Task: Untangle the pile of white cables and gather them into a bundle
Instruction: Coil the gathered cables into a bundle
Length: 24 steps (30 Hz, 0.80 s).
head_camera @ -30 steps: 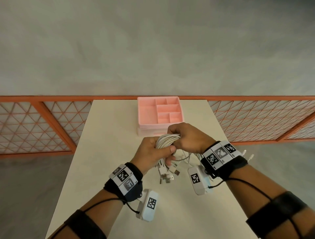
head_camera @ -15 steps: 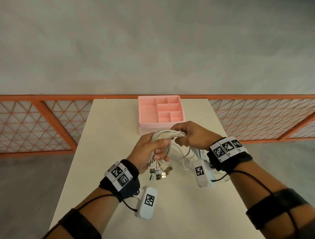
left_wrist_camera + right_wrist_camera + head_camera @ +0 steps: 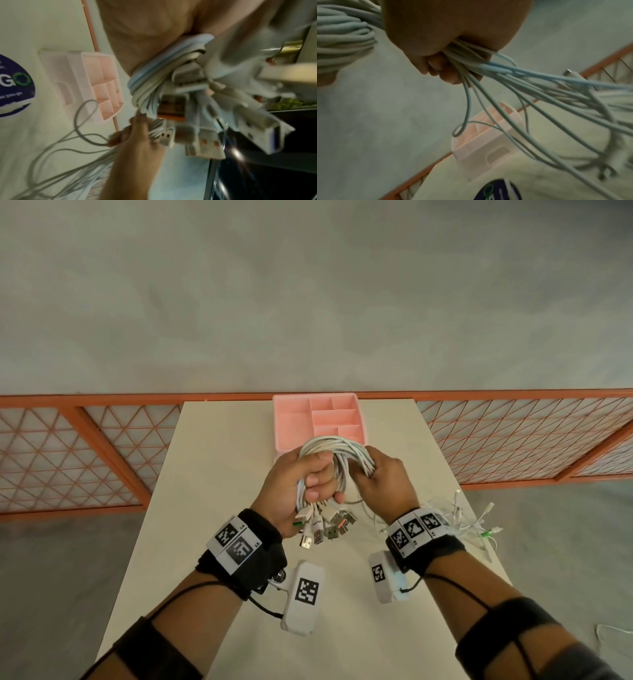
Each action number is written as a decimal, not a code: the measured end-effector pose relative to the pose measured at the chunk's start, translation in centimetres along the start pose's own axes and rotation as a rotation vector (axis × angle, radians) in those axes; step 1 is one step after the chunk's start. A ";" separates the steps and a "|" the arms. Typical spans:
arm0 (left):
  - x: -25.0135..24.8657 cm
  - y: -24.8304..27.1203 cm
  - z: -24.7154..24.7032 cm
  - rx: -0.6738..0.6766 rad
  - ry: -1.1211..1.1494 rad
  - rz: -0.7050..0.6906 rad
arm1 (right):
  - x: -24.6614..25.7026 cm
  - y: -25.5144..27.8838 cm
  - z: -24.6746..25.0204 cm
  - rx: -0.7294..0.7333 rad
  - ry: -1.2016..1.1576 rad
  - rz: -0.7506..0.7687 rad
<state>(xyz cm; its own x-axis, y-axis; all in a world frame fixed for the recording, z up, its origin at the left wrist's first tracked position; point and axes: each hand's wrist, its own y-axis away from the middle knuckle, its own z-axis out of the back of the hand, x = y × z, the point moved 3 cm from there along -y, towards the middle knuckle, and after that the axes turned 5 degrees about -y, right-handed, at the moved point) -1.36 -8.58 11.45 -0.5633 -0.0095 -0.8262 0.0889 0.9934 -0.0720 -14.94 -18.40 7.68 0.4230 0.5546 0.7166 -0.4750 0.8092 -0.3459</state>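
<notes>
Writing: large white letter "G" and a green ringed "O" on a dark blue sticker (image 3: 15,86) on the table (image 3: 219,508); smaller words under it are too blurred to read. One USB plug (image 3: 317,525) under the left hand carries tiny print, perhaps a brand, not legible.
Left hand (image 3: 298,487): fist wrapped round the white cables (image 3: 329,448), USB plugs hanging out below its fingers.
Right hand (image 3: 383,481): fingers curled round the same cables just beside the left hand, a looped arc of them bridging both fists.
Loose ends: thin strands trail from behind the right wrist down onto the table, small connectors at their tips.
Container: pink divided organizer tray (image 3: 294,422) just beyond both hands; its visible compartments hold nothing, near edge hidden by the cable loop.
Blur: both wrist views smeared.
</notes>
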 end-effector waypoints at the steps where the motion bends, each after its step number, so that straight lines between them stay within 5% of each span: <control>1: -0.2 -0.1 0.0 0.005 0.018 -0.010 | -0.3 0.6 -0.6 -0.008 -0.056 -0.036; 6: -0.5 -0.1 0.1 -0.025 0.082 -0.021 | -0.6 3.2 -3.3 0.006 -0.205 -0.145; 13: -0.3 0.7 -0.3 -0.102 0.340 0.026 | 0.6 3.1 -2.4 -0.059 0.108 -0.002; 20: -2.3 -0.1 -0.6 -0.099 0.389 -0.050 | 0.6 4.1 -4.3 0.034 -0.402 -0.341; 24: -2.0 0.0 -0.8 -0.123 0.364 -0.051 | 0.7 4.5 -4.8 0.046 -0.365 -0.334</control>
<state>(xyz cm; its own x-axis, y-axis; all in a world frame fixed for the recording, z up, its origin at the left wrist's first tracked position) -0.89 -8.52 13.61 -0.8210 -0.0404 -0.5696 -0.0338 0.9992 -0.0222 -13.03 -13.44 3.74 0.2639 0.1559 0.9519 -0.3965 0.9172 -0.0403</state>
